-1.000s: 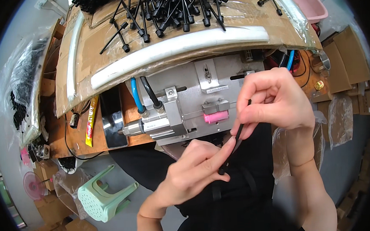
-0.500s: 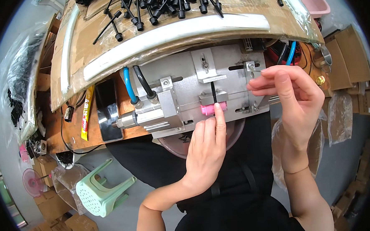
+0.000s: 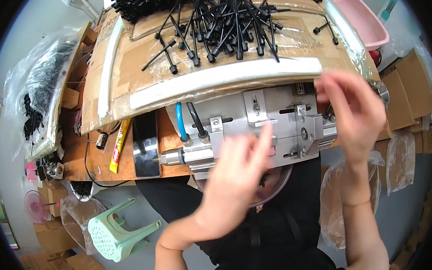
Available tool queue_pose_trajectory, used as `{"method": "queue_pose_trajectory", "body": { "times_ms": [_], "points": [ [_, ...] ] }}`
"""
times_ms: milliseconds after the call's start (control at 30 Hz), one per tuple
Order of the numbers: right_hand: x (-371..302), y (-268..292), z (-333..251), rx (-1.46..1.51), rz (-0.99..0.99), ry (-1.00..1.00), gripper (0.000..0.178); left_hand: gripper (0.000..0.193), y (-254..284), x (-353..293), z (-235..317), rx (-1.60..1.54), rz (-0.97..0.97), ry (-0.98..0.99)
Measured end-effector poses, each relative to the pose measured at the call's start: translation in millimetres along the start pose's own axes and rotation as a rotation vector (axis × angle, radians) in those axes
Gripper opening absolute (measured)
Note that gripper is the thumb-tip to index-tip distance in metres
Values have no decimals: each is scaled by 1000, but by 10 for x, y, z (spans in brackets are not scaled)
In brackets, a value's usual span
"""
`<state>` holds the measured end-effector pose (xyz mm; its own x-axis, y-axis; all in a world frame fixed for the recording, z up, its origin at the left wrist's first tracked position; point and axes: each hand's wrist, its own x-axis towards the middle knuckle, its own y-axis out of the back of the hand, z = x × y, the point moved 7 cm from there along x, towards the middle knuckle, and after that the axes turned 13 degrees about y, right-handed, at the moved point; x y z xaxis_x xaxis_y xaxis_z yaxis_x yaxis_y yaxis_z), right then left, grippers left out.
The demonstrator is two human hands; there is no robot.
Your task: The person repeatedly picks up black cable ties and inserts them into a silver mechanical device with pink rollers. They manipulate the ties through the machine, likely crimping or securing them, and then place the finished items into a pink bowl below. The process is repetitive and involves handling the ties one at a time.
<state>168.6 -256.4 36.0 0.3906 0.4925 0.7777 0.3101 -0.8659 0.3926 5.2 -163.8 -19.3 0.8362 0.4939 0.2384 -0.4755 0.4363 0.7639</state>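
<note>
My left hand (image 3: pixel 237 175) is smeared by motion over the front of a grey metal fixture (image 3: pixel 284 94). Its index finger is stretched out and the others are bent; I see nothing held in it. A bit of a pink block (image 3: pixel 272 151) shows beside that finger, mostly hidden. A small metal bracket (image 3: pixel 262 123) stands just beyond the fingertip. My right hand (image 3: pixel 356 110) is raised by the fixture's right end, fingers curved toward the thumb. Its fingertips are blurred, so whether they hold something small is unclear.
Black rods with thick end caps (image 3: pixel 235 36) are heaped on a cardboard-covered board (image 3: pixel 124 66) above the fixture. Blue and black hoses (image 3: pixel 180 122) rise from its left part. A phone (image 3: pixel 145 146) and a yellow packet (image 3: pixel 120 147) lie left. A green stool (image 3: pixel 109 233) stands below.
My left index finger pressed the pink block with a black rod above it; now the hand has moved and blurred, hiding that spot. My right hand's fingers have curled more. The view tilts upward.
</note>
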Motion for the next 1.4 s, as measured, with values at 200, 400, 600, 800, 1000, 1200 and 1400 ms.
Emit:
{"method": "queue_pose_trajectory", "body": {
  "times_ms": [200, 400, 600, 800, 1000, 1200, 1400],
  "points": [
    [1075, -838, 267, -405, -545, 808, 24, 17, 456, 1239, -128, 183, 243, -140],
    [1700, -637, 774, 262, -441, 139, 15, 23, 570, 1370, -239, 74, -72, -43],
    [1738, -279, 1006, 776, -318, -216, 27, 29, 475, 1475, -288, 59, -157, 42],
    [1716, -29, 910, 778, -243, -150, 20, 22, 523, 1499, -305, 38, -246, 59],
    [1680, 443, 719, 587, 74, 116, 16, 20, 1059, 1432, -364, -491, -72, 85],
    [655, 843, 656, 626, 182, 53, 23, 66, 369, -49, -124, -2, 327, -20],
    [-121, 613, 342, 638, 306, -12, 25, 67, -601, -505, -60, 215, 85, 56]
  ]
}}
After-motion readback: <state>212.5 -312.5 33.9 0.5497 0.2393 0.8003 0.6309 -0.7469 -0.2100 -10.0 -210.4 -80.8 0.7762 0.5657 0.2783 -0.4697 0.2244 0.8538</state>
